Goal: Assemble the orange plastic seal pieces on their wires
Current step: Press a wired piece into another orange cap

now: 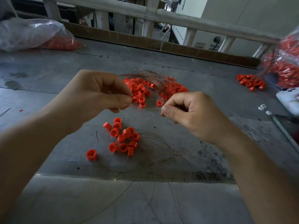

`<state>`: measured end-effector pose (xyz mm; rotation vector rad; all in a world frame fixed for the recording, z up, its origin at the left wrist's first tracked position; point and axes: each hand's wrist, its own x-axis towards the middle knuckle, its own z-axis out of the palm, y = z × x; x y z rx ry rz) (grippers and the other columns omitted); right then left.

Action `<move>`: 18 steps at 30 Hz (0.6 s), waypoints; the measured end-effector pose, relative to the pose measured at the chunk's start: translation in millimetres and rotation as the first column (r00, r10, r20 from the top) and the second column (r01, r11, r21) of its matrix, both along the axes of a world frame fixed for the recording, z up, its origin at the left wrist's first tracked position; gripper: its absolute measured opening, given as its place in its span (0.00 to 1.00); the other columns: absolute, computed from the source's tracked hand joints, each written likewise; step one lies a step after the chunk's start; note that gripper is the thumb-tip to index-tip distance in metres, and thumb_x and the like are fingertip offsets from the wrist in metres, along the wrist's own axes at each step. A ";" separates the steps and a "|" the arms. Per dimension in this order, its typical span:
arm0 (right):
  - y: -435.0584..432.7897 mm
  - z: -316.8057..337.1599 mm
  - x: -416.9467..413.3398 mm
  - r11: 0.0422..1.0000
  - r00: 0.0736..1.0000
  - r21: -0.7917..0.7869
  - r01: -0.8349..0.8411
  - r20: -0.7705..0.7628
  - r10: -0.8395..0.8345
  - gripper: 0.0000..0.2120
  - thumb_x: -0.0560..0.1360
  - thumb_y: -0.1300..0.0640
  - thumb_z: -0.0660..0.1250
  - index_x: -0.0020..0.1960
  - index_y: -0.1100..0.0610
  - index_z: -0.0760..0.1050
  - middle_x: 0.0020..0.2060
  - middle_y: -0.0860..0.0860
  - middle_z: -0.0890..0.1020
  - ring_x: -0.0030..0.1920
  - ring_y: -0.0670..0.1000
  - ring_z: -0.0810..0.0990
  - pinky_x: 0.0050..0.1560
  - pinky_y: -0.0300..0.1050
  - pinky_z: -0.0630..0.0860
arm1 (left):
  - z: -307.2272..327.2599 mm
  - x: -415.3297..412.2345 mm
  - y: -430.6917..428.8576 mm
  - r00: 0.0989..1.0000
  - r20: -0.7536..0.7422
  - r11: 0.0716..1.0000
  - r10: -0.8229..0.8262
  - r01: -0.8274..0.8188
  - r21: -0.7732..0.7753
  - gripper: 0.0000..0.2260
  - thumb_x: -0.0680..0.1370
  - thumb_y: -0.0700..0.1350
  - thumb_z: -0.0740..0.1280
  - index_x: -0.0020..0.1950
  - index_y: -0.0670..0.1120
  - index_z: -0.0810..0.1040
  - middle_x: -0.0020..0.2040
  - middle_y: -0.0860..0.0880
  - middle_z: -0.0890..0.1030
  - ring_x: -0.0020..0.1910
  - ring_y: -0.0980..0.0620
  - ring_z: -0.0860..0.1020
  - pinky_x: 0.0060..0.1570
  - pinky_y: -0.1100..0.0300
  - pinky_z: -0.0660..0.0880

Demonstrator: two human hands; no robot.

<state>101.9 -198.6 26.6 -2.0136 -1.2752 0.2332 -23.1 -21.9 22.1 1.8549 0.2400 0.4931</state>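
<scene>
Evidently light, hard and slick, each orange ring wants pinching across its outer wall so the bore stays free; the left hand (103,92) pinches what looks like 1 seal piece (126,107), mostly hidden, in front of the far pile (140,92). The right hand (186,110) presses thumb to forefinger, though whether a wire sits there I cannot tell. The bundled wires (145,75), thin and springy, lie with long axes roughly left-right; those of the near cluster (124,136) trail rightward.

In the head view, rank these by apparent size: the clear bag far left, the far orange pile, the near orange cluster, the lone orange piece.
1. clear bag
2. far orange pile
3. near orange cluster, though nearness to the camera flatters it
4. lone orange piece
</scene>
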 end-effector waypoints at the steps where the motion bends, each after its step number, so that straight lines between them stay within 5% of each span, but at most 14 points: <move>1: 0.4 -2.2 -0.2 0.998 1.000 -0.055 -0.002 0.010 0.003 0.08 0.73 0.54 0.67 0.36 0.51 0.77 0.28 0.51 0.78 0.30 0.51 0.76 0.31 0.44 0.72 | -1.7 0.3 0.3 0.998 -0.060 0.997 -0.001 0.006 0.077 0.10 0.56 0.49 0.72 0.37 0.51 0.82 0.32 0.50 0.83 0.30 0.59 0.80 0.33 0.70 0.76; 4: 2.2 -6.9 -1.7 0.983 0.999 -0.185 -0.016 0.043 0.025 0.09 0.74 0.53 0.66 0.35 0.49 0.76 0.27 0.44 0.76 0.31 0.39 0.75 0.32 0.30 0.70 | -6.2 1.9 4.0 0.981 -0.194 0.975 0.017 0.027 0.222 0.10 0.64 0.39 0.74 0.36 0.55 0.82 0.32 0.55 0.83 0.31 0.62 0.80 0.36 0.75 0.74; 7: 3.7 -9.4 -2.6 0.962 0.997 -0.270 -0.035 0.052 0.051 0.09 0.74 0.53 0.66 0.35 0.51 0.76 0.28 0.42 0.75 0.30 0.34 0.73 0.32 0.27 0.67 | -8.0 2.9 4.2 0.969 -0.247 0.962 0.010 0.058 0.267 0.13 0.66 0.36 0.73 0.35 0.56 0.82 0.31 0.55 0.83 0.30 0.62 0.79 0.35 0.74 0.73; 12: 4.9 -11.5 -1.7 0.944 0.995 -0.328 -0.044 0.071 0.071 0.09 0.74 0.52 0.67 0.35 0.49 0.75 0.26 0.40 0.73 0.30 0.31 0.72 0.32 0.24 0.66 | -11.7 3.3 5.2 0.948 -0.318 0.964 0.003 0.082 0.254 0.06 0.66 0.44 0.72 0.34 0.57 0.82 0.32 0.55 0.83 0.32 0.60 0.79 0.38 0.64 0.74; 16: 4.8 -13.3 0.8 0.930 0.994 -0.367 -0.016 0.097 0.055 0.09 0.72 0.46 0.66 0.41 0.50 0.79 0.31 0.40 0.77 0.32 0.34 0.74 0.35 0.24 0.68 | -17.1 8.7 7.3 0.967 -0.230 0.957 0.106 -0.036 0.289 0.05 0.68 0.44 0.72 0.32 0.53 0.82 0.34 0.56 0.82 0.34 0.62 0.79 0.34 0.76 0.72; 18: 3.8 -13.3 2.6 0.940 0.993 -0.340 0.006 0.111 0.034 0.10 0.72 0.45 0.66 0.41 0.51 0.79 0.31 0.41 0.77 0.33 0.34 0.74 0.37 0.24 0.68 | -21.3 12.8 9.6 0.965 -0.151 0.911 0.213 -0.140 0.388 0.10 0.71 0.42 0.71 0.36 0.59 0.80 0.36 0.59 0.82 0.35 0.65 0.78 0.38 0.76 0.71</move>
